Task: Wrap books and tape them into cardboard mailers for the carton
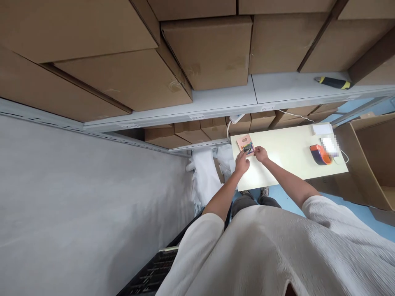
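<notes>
On the pale tabletop [284,150] lies a small pink printed packet [244,140] with a colourful picture on its lower part. My left hand [242,163] has its fingers over the packet's lower edge, holding it down, and its thumb stands a little off to the right. At the lower right corner of the packet, my right hand [261,153] is closed in a pinch. Exactly what lies between those fingertips is too small to make out, but they touch the packet's edge.
An orange and dark blue holder [319,155] and a white box [322,129] stand at the table's right end. A large open carton [358,164] is beyond it. Cardboard boxes [210,53] fill the shelf [225,96], where a yellow-black cutter [335,83] lies. White bags [206,174] sit left.
</notes>
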### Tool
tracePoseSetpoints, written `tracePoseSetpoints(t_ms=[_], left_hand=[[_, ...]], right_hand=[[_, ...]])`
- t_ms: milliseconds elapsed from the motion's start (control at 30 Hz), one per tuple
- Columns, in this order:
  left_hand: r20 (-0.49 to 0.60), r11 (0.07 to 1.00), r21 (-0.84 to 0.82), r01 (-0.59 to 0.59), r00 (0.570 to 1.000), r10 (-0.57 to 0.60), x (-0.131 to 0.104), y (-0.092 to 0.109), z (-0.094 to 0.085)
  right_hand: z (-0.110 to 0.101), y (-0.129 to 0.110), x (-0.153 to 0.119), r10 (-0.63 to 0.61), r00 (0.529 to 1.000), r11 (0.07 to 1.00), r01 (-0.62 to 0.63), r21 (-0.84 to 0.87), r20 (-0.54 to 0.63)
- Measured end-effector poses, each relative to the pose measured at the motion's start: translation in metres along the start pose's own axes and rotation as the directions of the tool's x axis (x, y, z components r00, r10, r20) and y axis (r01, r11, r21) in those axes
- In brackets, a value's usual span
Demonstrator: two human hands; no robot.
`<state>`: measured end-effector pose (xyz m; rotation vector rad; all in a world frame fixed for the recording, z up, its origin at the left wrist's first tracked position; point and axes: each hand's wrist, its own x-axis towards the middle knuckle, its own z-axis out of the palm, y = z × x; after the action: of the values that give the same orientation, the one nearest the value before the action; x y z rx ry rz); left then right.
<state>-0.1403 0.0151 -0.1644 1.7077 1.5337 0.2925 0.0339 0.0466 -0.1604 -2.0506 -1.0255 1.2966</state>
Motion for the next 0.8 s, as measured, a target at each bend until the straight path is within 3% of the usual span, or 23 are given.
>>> tracePoseSetpoints(t_ms=[167,367,567,700,800], left_hand=[[-0.013,0.998,0.006,-0.063,0.998,0.063,-0.017,0.028,0.028],[0.05,1.0,0.006,-0.002,0.999,0.001,-0.053,0.051,0.074],[0.066,0.994,0.086,0.061,0.996,-0.066,-0.079,0.062,0.104],[0.073,0.977,0.176,0.117,0.989,-0.131,-0.086,0.068,0.112],[0.057,0.962,0.245,0.124,0.988,-0.142,-0.086,0.076,0.114]], right_hand=[[-0.039,0.047,-0.034,0.04,0.999,0.993,-0.039,0.108,-0.003],[-0.069,0.101,-0.072,0.112,0.993,0.982,-0.116,0.15,0.036],[-0.086,0.128,-0.079,0.155,0.987,0.984,-0.15,-0.096,0.047],[-0.101,0.137,-0.073,0.135,0.99,0.948,-0.117,-0.297,0.041],[-0.114,0.144,-0.067,0.108,0.994,0.938,-0.108,-0.33,-0.019]])
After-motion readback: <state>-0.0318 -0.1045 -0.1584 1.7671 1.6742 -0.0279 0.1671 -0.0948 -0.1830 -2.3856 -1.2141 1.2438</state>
